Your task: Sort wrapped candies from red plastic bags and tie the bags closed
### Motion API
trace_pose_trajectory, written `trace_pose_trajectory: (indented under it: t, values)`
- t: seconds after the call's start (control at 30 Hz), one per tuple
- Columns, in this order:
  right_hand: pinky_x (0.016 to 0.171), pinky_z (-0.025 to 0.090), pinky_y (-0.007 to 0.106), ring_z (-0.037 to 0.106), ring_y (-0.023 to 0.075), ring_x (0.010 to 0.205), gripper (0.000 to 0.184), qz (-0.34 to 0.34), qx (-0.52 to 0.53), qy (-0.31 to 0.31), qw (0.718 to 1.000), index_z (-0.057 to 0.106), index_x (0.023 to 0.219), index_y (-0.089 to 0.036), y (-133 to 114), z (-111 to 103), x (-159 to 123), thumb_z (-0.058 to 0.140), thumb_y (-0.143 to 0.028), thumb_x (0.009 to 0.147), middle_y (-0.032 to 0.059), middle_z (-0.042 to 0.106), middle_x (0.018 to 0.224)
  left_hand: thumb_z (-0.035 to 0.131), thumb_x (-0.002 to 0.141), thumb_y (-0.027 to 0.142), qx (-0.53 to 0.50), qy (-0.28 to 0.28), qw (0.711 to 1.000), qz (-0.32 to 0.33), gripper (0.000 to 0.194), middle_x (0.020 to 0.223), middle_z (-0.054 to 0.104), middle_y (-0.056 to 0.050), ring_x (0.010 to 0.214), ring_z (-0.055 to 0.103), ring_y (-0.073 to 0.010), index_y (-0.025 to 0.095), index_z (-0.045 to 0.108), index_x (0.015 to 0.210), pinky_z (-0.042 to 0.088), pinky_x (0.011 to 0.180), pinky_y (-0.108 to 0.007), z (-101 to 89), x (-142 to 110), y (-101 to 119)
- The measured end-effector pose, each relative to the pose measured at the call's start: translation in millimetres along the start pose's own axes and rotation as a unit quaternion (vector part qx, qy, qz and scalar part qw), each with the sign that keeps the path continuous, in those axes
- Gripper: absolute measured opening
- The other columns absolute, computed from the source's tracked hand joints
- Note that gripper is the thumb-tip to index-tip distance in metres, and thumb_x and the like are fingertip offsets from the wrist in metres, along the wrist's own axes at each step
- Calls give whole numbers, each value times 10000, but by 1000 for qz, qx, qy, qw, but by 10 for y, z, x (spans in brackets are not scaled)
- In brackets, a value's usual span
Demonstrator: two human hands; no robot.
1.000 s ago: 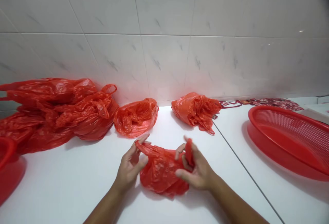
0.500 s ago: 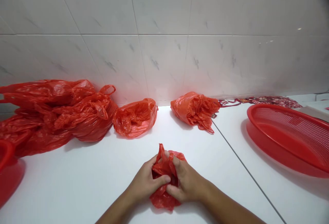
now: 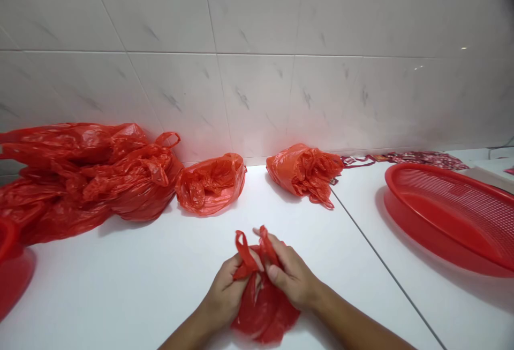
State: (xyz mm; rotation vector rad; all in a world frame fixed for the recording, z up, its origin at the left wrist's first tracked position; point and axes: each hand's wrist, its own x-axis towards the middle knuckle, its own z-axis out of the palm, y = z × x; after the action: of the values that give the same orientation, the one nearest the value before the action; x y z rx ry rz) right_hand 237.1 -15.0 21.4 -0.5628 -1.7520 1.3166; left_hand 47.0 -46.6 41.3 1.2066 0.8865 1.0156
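A red plastic bag [image 3: 265, 312] is gathered between my two hands at the front middle of the white table. My left hand [image 3: 229, 288] is closed around the bag's left upper part, and a handle loop sticks up above the fingers. On the other side, my right hand [image 3: 291, 274] grips the right handle, its thumb pressed on the plastic. The bag's body hangs below the hands, bulging and slightly blurred. Whatever lies inside the bag cannot be made out.
Several red plastic bags [image 3: 120, 184] are heaped at the left wall. An open red bag [image 3: 212, 192] and a bunched one [image 3: 301, 170] stand at the back. A red basket [image 3: 437, 232] is at right, a red container [image 3: 14, 280] at left. Patterned red items [image 3: 428, 159] lie against the wall.
My hands came together from opposite sides of the bag, drawing its handles inward and bunching its top. The bag has shifted slightly towards me. The other bags stayed put.
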Motion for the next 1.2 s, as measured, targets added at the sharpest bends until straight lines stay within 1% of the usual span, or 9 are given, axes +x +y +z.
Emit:
trace_pose_trajectory:
  t: [0.13, 0.23, 0.37, 0.5, 0.6, 0.7, 0.87, 1.07, 1.2]
  values:
    - [971, 524, 430, 665, 262, 903, 667, -1, -32, -33, 999, 685, 1183, -200, -56, 53, 27, 621, -801, 899, 64, 703, 967, 689, 912, 278, 101, -70, 992, 4, 125, 922, 757, -70, 884, 675, -254, 179, 765, 923, 533, 846, -355, 17, 15, 17]
    - [896, 533, 377, 662, 245, 876, 601, -2, -4, -51, 999, 706, 1015, -204, -143, 83, 73, 684, -784, 861, 47, 695, 928, 663, 895, 265, 139, -97, 986, 2, 129, 875, 738, -58, 819, 645, -237, 175, 754, 876, 503, 765, -331, 8, 27, 6]
    - [830, 528, 326, 677, 226, 890, 430, 6, 12, -55, 998, 720, 953, -212, -239, 110, 120, 676, -640, 950, 34, 703, 929, 613, 833, 159, 200, -66, 977, -7, 130, 771, 714, -26, 720, 605, -200, 185, 712, 754, 456, 666, -294, 30, 22, -33]
    - [816, 517, 333, 639, 196, 810, 527, 35, 30, 7, 999, 734, 873, -192, -135, 100, 88, 450, -577, 1094, 38, 674, 830, 595, 850, 149, 244, -19, 970, -4, 177, 825, 739, -42, 794, 649, -224, 198, 742, 763, 511, 769, -319, 35, 37, -21]
    - [584, 438, 277, 464, 127, 538, 630, 94, 120, 31, 988, 697, 812, -170, 19, 76, 46, 468, -707, 1047, -26, 506, 584, 673, 810, 137, 172, 15, 985, -5, 104, 941, 757, -50, 914, 685, -247, 204, 735, 860, 536, 886, -345, 1, 75, 17]
    - [491, 343, 243, 345, 89, 409, 747, 131, 190, -18, 973, 672, 769, -153, 129, 57, 25, 408, -807, 1014, -81, 346, 443, 732, 875, 237, 45, -15, 998, -32, 62, 924, 768, -56, 885, 711, -242, 197, 699, 909, 550, 898, -365, -40, 109, 33]
    - [493, 355, 254, 372, 94, 396, 789, 117, 233, -82, 962, 673, 659, -153, 158, 14, 32, 364, -765, 1047, -45, 402, 436, 717, 967, 381, -60, -63, 992, -86, 245, 733, 725, -37, 709, 676, -181, 187, 666, 827, 525, 770, -302, -87, 115, -5]
    - [658, 440, 298, 536, 154, 619, 556, 15, 34, -101, 994, 640, 653, -190, -91, -67, 59, 496, -541, 1060, 19, 586, 631, 793, 839, 218, -209, -61, 965, -146, 109, 671, 726, -49, 610, 658, -141, 151, 719, 882, 515, 710, -248, -207, 103, 32]
    - [642, 402, 287, 446, 135, 586, 392, -36, -119, -64, 990, 448, 613, -219, -160, -71, 55, 534, -299, 987, -24, 474, 603, 728, 835, 269, -310, -63, 931, -182, 197, 848, 790, -123, 705, 743, -208, 123, 767, 961, 579, 719, -306, -284, 118, 75]
